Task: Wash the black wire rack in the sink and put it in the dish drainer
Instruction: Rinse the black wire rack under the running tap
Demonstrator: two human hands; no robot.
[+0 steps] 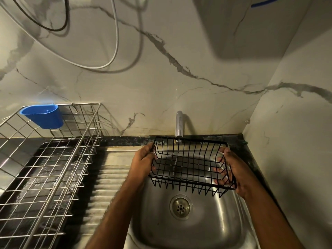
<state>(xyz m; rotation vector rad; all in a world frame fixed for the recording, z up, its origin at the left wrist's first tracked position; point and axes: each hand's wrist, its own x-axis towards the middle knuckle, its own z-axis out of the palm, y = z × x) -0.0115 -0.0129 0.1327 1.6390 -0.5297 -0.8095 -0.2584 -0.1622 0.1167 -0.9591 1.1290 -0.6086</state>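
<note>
The black wire rack point(190, 164), a small basket, hangs over the steel sink point(212, 229) just below the chrome tap point(179, 124). A thin stream of water falls from the tap through the rack. My left hand point(142, 161) grips the rack's left end, fingers curled round the wires. At the rack's right end my right hand point(233, 172) holds it, with fingers poking through the side wires. The silver wire dish drainer point(53, 159) stands to the left on the black counter.
A blue plastic cup point(42, 115) hangs on the drainer's back rim. The ribbed steel drainboard point(109, 177) lies between drainer and sink. The round drain point(181, 207) sits in the basin floor. Marble walls close in behind and on the right; cables point(115, 47) hang above.
</note>
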